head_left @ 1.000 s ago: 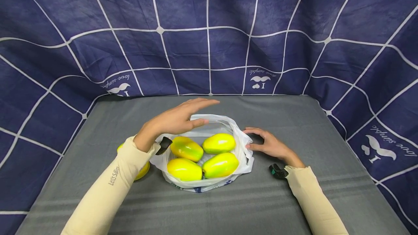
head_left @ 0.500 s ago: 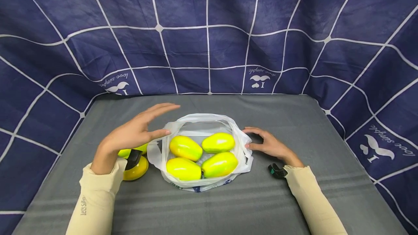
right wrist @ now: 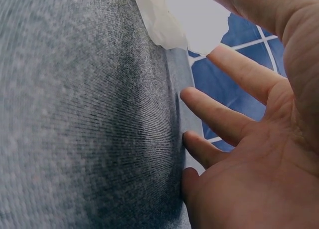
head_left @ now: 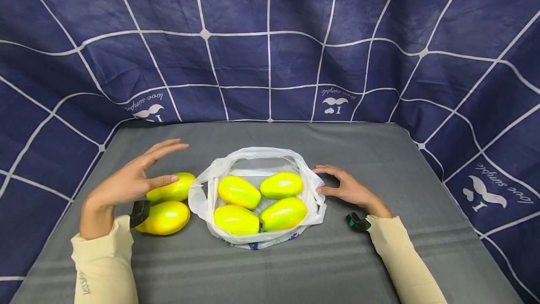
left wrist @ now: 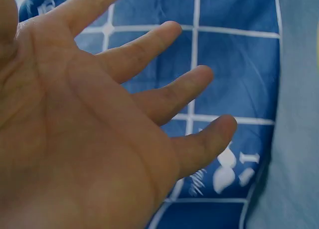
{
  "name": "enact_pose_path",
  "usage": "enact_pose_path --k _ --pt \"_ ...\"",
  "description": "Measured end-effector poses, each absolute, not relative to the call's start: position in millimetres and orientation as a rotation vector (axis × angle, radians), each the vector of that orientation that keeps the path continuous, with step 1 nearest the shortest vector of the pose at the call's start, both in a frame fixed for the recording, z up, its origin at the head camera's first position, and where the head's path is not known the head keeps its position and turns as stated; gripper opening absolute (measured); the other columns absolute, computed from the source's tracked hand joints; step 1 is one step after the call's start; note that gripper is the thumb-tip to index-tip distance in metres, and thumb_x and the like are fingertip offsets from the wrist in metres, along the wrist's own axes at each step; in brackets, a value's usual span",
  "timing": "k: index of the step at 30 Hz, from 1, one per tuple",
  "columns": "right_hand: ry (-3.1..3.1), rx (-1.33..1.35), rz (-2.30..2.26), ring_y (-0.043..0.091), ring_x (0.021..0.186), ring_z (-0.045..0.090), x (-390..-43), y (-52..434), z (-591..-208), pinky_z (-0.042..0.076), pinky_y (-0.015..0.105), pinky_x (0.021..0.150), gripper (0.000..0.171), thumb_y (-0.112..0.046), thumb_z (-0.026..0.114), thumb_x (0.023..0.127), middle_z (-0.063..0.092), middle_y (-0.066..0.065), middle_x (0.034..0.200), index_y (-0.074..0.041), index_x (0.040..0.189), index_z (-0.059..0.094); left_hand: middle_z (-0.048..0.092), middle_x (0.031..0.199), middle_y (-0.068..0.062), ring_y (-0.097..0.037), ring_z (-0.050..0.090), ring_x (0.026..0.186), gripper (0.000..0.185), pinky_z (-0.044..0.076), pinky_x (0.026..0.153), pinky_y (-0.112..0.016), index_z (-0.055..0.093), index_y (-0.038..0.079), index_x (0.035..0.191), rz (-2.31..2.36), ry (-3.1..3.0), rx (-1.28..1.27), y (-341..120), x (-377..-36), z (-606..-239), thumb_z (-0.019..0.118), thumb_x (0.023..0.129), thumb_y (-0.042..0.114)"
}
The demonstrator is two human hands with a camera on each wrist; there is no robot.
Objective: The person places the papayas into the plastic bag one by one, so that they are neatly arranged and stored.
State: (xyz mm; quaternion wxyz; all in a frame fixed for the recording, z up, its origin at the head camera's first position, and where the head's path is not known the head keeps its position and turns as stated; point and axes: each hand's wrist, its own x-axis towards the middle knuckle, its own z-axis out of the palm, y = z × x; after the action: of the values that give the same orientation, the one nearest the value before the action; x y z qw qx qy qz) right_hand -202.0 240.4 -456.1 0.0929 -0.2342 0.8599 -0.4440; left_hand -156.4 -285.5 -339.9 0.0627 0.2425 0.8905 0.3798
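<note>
In the head view, a white plastic bag (head_left: 270, 154) stands with its mouth spread wide. Several glossy yellow-green oval fruits, like mangoes or papayas, lie inside it, one of them the front-right fruit (head_left: 284, 213). Two more lie left of the bag: a rear fruit (head_left: 179, 187) and a front fruit (head_left: 165, 218). My left hand (head_left: 126, 179) hovers over this pair, its fingers extended and the palm bare in the left wrist view. The fingertips and thumb of my right hand (head_left: 348, 188) touch the bag's right side, spread apart rather than pinching, as the right wrist view also shows.
A grey cloth (head_left: 270, 276) covers the table. Dark blue curtains with white grid lines (head_left: 236, 60) close off the back and both sides. A black band (head_left: 358, 222) is on each wrist.
My left hand has travelled left from above the bag to over the two loose fruits, holding nothing. My right hand has stayed at the bag's side.
</note>
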Motion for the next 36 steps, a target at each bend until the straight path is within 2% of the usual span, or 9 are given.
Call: enact_pose_path --k 4,9,18,24,26,28,30,33,36 --pt "2.569 -0.738 -1.303 0.035 0.144 0.039 -203 241 -458 0.028 0.054 0.117 0.054 -0.022 0.081 0.085 0.051 0.014 0.149 -0.015 0.136 0.062 0.018 0.166 -0.010 -0.048 0.014 0.149 0.067 0.022 0.102 -0.079 0.042 0.026 0.152 1.179 2.627 0.692 -302 -161 -351 0.071 0.093 0.014" --pt "2.572 -0.734 -1.304 0.034 0.143 0.040 -203 241 -459 0.030 0.049 0.117 0.054 -0.023 0.081 0.085 0.052 0.014 0.149 -0.015 0.135 0.062 0.016 0.165 -0.016 -0.051 0.010 0.149 0.065 0.021 0.103 -0.079 0.045 0.023 0.151 1.181 2.569 0.604 -318 -166 -367 0.072 0.092 0.016" --pt "2.573 -0.710 -1.302 0.035 0.145 0.036 -202 241 -456 0.026 0.057 0.117 0.055 -0.025 0.082 0.084 0.051 0.013 0.150 -0.017 0.135 0.063 0.015 0.164 -0.023 -0.054 0.011 0.148 0.071 0.019 0.104 -0.080 0.043 0.018 0.152 1.163 2.509 0.512 -326 -172 -382 0.075 0.089 0.021" --pt "2.581 -0.714 -1.284 0.036 0.146 0.035 -202 240 -455 0.026 0.058 0.117 0.055 -0.025 0.082 0.085 0.051 0.013 0.150 -0.016 0.136 0.062 0.032 0.159 -0.017 -0.046 0.025 0.144 0.070 0.025 0.106 -0.072 0.044 0.022 0.152 1.152 2.492 0.561 -320 -173 -387 0.075 0.089 0.024" --pt "2.579 -0.716 -1.287 0.037 0.146 0.034 -202 240 -455 0.025 0.059 0.117 0.055 -0.025 0.081 0.085 0.050 0.013 0.150 -0.016 0.136 0.062 0.037 0.157 -0.013 -0.042 0.029 0.142 0.069 0.027 0.107 -0.067 0.044 0.023 0.151 1.150 2.491 0.583 -318 -174 -389 0.074 0.090 0.024" --pt "2.574 -0.713 -1.293 0.037 0.146 0.034 -202 241 -455 0.025 0.059 0.118 0.055 -0.024 0.081 0.085 0.051 0.013 0.150 -0.016 0.136 0.062 0.040 0.156 -0.011 -0.038 0.033 0.140 0.069 0.031 0.110 -0.055 0.044 0.022 0.151 1.138 2.503 0.602 -317 -174 -390 0.074 0.090 0.025" --pt "2.572 -0.718 -1.298 0.036 0.146 0.035 -202 241 -455 0.024 0.059 0.118 0.055 -0.023 0.081 0.085 0.050 0.014 0.150 -0.015 0.136 0.062 0.041 0.155 -0.012 -0.038 0.035 0.140 0.068 0.031 0.110 -0.054 0.045 0.022 0.151 1.129 2.506 0.601 -316 -174 -390 0.074 0.090 0.024" --pt "2.569 -0.719 -1.300 0.036 0.146 0.035 -203 241 -456 0.024 0.058 0.118 0.054 -0.022 0.081 0.085 0.051 0.014 0.150 -0.015 0.135 0.062 0.041 0.155 -0.015 -0.041 0.033 0.142 0.068 0.031 0.111 -0.059 0.045 0.021 0.151 1.121 2.498 0.590 -315 -175 -391 0.074 0.090 0.023" --pt "2.569 -0.715 -1.300 0.035 0.146 0.035 -203 241 -456 0.024 0.058 0.118 0.054 -0.022 0.081 0.085 0.051 0.013 0.150 -0.015 0.135 0.062 0.040 0.156 -0.017 -0.046 0.031 0.143 0.067 0.027 0.108 -0.070 0.045 0.019 0.151 1.122 2.485 0.591 -314 -176 -392 0.073 0.090 0.022"
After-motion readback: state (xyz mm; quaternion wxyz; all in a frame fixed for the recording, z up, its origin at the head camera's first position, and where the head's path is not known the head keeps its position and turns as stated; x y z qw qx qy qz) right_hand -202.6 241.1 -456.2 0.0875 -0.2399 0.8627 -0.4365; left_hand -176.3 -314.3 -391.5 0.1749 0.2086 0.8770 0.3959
